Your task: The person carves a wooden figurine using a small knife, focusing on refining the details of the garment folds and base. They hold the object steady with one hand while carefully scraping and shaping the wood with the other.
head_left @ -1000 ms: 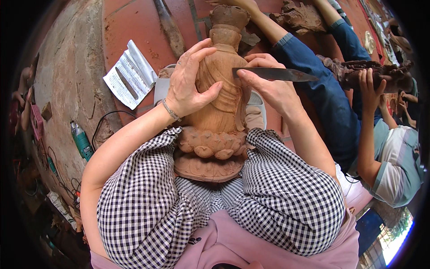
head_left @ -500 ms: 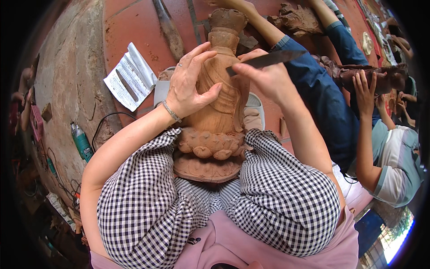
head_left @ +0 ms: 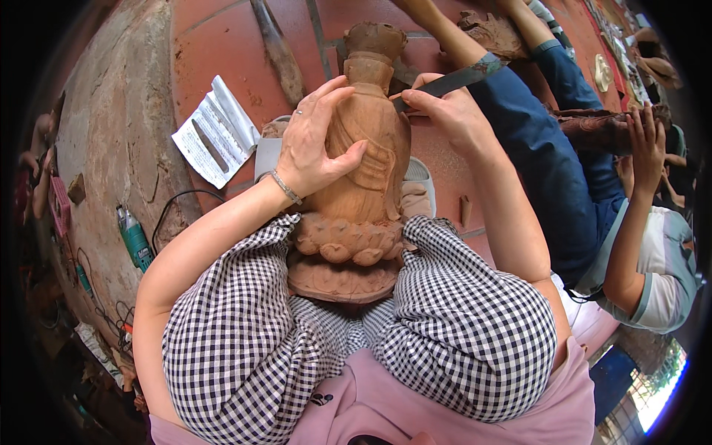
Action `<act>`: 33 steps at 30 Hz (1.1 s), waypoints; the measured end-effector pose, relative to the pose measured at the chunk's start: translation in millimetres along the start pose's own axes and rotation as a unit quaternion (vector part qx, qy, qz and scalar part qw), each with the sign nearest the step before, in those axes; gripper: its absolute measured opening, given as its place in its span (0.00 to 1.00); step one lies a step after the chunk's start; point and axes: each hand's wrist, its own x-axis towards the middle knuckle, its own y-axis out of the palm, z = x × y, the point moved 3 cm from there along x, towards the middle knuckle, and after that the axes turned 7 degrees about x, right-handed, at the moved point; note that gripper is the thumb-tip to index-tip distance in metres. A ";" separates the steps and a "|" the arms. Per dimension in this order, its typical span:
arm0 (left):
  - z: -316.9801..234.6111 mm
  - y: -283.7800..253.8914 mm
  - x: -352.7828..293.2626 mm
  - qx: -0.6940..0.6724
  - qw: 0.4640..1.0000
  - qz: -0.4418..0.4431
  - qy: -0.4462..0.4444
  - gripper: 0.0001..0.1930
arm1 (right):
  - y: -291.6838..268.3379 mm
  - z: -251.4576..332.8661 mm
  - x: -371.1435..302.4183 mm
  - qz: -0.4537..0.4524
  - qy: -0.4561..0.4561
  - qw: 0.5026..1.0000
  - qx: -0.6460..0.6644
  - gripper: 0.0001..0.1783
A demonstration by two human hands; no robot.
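A carved wooden figure (head_left: pixel 368 144) with drapery folds stands on a petalled base (head_left: pixel 345 241) between my knees. My left hand (head_left: pixel 315 141) lies against the figure's left side, fingers stretched out and thumb apart, wearing a ring and a bracelet. My right hand (head_left: pixel 449 111) is closed round a dark flat blade (head_left: pixel 467 76), pinching it near its lower end. That end is beside the figure's upper right edge; whether it touches the wood I cannot tell. The other end points up and right.
Left of the figure, a creased printed sheet (head_left: pixel 222 148) carries a dark slim blade (head_left: pixel 210 148). Beyond lies a long tool (head_left: pixel 278 52) on the red tiles. A green power tool (head_left: pixel 135 239) and cord are at left. Close on the right sits another person in blue trousers (head_left: pixel 534 156).
My right hand has moved slightly up and right with the blade, off the figure's front to its right edge. My left hand stays. The neighbour's arm has shifted right.
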 end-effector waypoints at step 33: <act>0.6 -3.5 -1.9 0.003 0.999 0.019 -0.029 0.35 | 14.1 17.2 21.4 0.024 0.102 0.995 0.003 0.11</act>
